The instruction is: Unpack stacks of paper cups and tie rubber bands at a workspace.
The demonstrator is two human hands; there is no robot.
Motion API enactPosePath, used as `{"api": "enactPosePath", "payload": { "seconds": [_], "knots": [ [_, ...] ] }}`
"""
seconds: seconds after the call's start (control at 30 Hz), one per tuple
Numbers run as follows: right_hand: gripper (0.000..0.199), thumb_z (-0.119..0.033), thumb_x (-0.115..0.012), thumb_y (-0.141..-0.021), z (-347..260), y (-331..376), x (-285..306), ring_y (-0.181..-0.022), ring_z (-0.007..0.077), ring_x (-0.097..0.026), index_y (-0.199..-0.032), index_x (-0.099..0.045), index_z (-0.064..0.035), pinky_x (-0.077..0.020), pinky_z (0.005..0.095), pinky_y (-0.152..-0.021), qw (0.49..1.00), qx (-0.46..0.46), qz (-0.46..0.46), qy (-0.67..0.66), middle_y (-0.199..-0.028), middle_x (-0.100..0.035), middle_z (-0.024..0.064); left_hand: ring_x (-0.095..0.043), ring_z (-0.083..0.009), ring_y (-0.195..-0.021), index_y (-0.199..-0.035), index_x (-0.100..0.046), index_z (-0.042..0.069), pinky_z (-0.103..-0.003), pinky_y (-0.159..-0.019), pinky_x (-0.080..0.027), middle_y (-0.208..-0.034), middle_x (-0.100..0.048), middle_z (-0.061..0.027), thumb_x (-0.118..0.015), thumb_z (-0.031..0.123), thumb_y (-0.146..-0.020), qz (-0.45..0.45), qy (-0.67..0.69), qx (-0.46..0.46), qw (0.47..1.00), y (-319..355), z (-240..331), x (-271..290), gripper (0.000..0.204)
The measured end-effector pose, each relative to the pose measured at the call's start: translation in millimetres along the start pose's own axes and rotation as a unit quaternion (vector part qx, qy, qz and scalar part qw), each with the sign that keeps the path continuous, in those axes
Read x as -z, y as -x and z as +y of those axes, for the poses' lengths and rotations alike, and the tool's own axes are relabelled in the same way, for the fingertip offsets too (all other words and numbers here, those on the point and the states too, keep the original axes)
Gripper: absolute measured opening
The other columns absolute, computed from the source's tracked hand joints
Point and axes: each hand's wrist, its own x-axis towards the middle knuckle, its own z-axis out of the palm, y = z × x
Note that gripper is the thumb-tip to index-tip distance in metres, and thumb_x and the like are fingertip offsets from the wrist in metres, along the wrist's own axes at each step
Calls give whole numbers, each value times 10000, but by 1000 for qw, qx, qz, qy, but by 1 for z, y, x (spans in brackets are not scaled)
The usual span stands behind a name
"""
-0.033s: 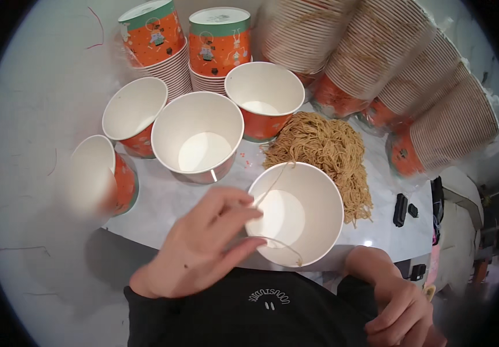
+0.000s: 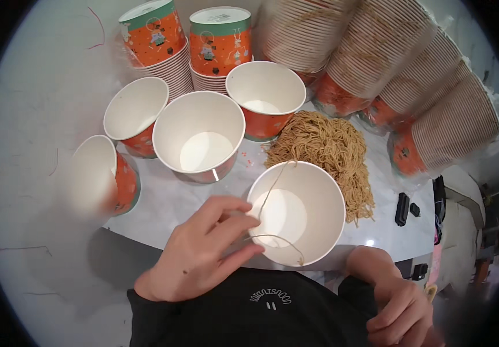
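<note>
A white-lined paper bucket point(image 2: 327, 214) stands on the near part of the table, mouth up. A thin tan cord handle point(image 2: 276, 184) is fixed at the far and near sides of its rim. My left hand point(image 2: 203, 248) is at the bucket's left rim, fingers and thumb apart. The cord's loop passes behind the fingers and through the gap by the thumb; it does not look pinched. My right hand point(image 2: 402, 312) rests low at the right with curled fingers; anything inside it is hidden. Beyond the bucket lies a heap of tan cords point(image 2: 324, 144).
Open orange buckets point(image 2: 203, 115) stand left and behind. Upside-down orange stacks point(image 2: 220, 49) rise at the back. Several wrapped bucket stacks point(image 2: 376, 46) lean at the back right. Small black objects point(image 2: 402, 209) lie on the white table point(image 2: 376, 234) near its right edge.
My left hand has shifted slightly down, and its fingers have drawn a little toward the left. The right hand and the buckets keep their places.
</note>
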Motion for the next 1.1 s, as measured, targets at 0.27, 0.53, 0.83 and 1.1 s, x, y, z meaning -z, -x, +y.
{"api": "enactPosePath", "payload": {
  "seconds": [0.27,0.53,0.83,1.1],
  "knots": [
    [355,-101,-427,-1025,-3,5,-10,-467,83,-425,-1373,-472,-153,-322,239,-480,999,13,6,32,-639,-495,-15,-593,-162,-629,-870,-731,-25,-268,-571,-460,-813,-694,-126,-751,-64,-694,247,60,132,958,50,-12,7,181],
    [502,5,-465,-977,-6,4,-29,-480,96,-439,-1454,-419,-143,-331,239,-473,997,54,4,63,-691,-529,5,-496,-132,-686,-962,-756,165,-267,-599,-366,-936,-610,-75,-824,118,-811,60,617,-214,755,24,64,-8,172],
    [430,-45,-464,-1000,-15,11,-25,-519,111,-484,-1422,-440,-124,-365,262,-507,997,63,-16,39,-738,-568,16,-357,-76,-550,-685,-679,218,-234,-478,-238,-740,-499,4,-800,61,-779,291,651,40,700,10,160,-39,220],
    [290,-204,-437,-1038,-24,13,-23,-587,139,-525,-1306,-542,-240,-404,271,-548,998,-19,-1,-63,-862,-604,22,-347,-75,-552,-653,-596,139,-242,-466,-244,-716,-439,12,-744,70,-846,285,618,134,721,-7,180,-36,253]
  ]
}}
